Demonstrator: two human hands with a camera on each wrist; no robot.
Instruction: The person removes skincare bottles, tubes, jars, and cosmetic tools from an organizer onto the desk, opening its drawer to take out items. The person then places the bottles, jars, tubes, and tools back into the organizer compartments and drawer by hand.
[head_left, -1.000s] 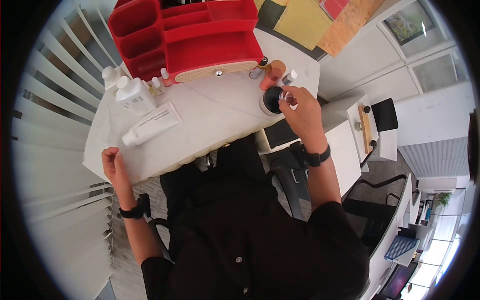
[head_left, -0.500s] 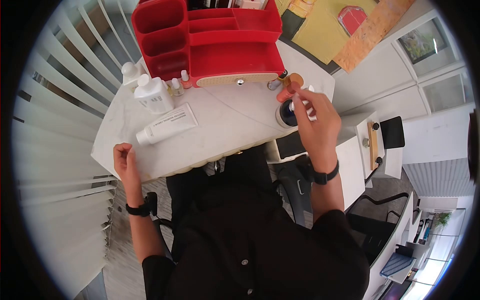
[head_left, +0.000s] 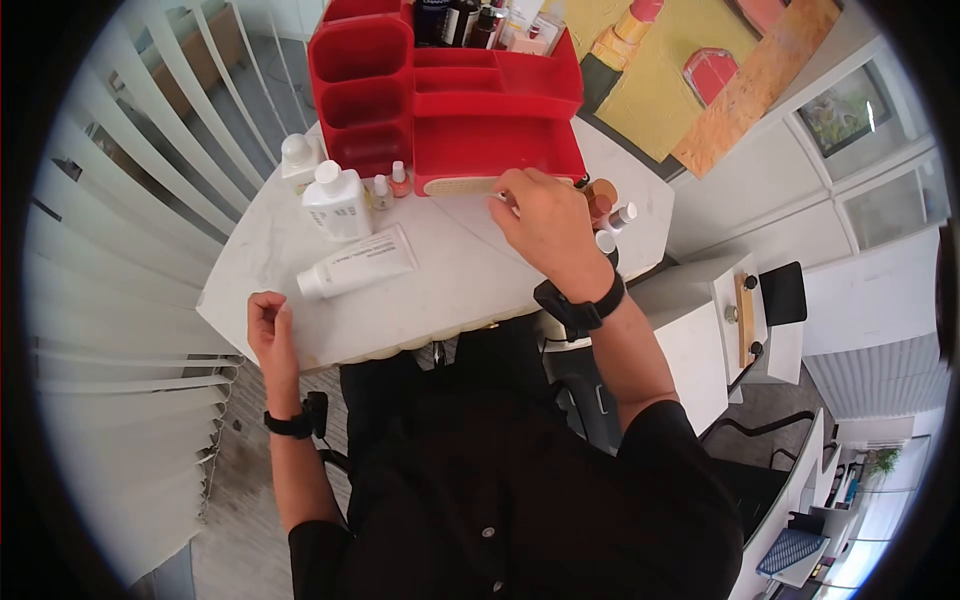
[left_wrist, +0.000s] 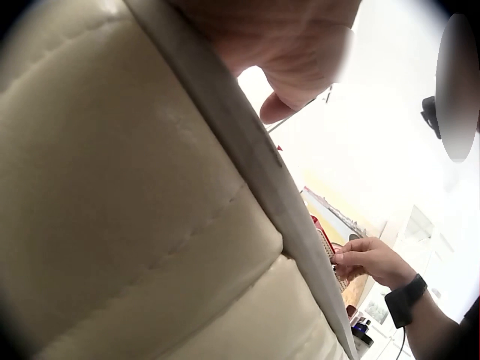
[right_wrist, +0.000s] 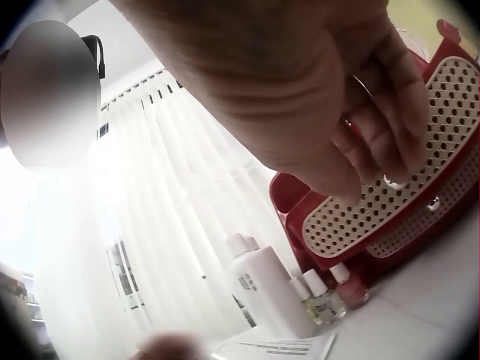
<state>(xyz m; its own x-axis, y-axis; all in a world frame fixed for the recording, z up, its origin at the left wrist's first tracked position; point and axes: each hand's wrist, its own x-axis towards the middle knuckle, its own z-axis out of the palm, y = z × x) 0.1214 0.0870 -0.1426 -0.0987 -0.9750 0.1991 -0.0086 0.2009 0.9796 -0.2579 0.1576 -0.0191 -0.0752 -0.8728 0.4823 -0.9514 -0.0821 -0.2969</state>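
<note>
My right hand [head_left: 550, 225] is at the front of a red desktop organizer [head_left: 362, 50]. Thumb and fingers pinch the shiny drawer knob [right_wrist: 394, 181] on a beige perforated drawer front [right_wrist: 334, 232]. That red drawer [head_left: 490, 145] is pulled out, its inside showing from above. A second knob [right_wrist: 433, 203] shows on a lower perforated front in the right wrist view. At the near left table edge, my left hand [head_left: 272, 328] rests with loosely curled fingers and holds nothing. Near it lies a white cream tube [head_left: 362, 262].
Left of the organizer stand a white bottle [head_left: 338, 205], a second white bottle [head_left: 298, 165] and two nail polish bottles [head_left: 399, 180]. An amber-topped item [head_left: 600, 193] and white-capped bottles [head_left: 622, 216] crowd the right side. A quilted cream panel [left_wrist: 150, 210] borders the table's front.
My right hand has left the small item it held over the dark-topped jar at the right, and has moved left to the drawer knob. The left hand stays at the table edge.
</note>
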